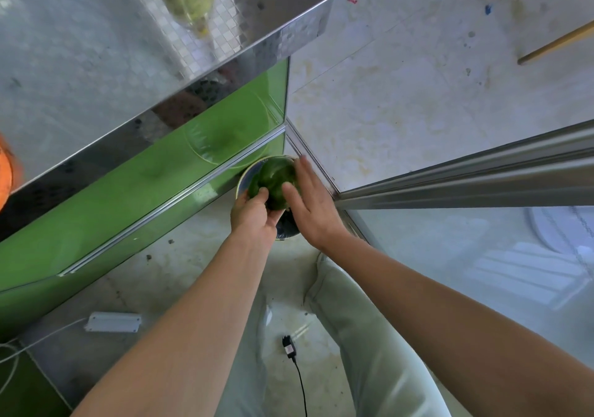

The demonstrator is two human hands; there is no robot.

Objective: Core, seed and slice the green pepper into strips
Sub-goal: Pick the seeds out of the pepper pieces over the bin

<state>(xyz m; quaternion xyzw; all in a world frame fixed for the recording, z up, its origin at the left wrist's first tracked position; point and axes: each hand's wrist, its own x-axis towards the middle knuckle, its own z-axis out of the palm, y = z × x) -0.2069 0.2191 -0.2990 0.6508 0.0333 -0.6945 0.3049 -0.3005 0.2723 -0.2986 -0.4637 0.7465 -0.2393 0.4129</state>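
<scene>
Green pepper (274, 180) was over a round bowl (243, 175) on the floor. Our left hand (254, 215) cupped it, thumb curled on; our right hand (310, 206) lay straight-fingered against it. We judged it light, hollow, waxy-slick: grip the shoulders.

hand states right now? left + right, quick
Left hand: grips the green pepper, thumb pressed on it.
Right hand: open, straight fingers resting against the pepper's side.
</scene>
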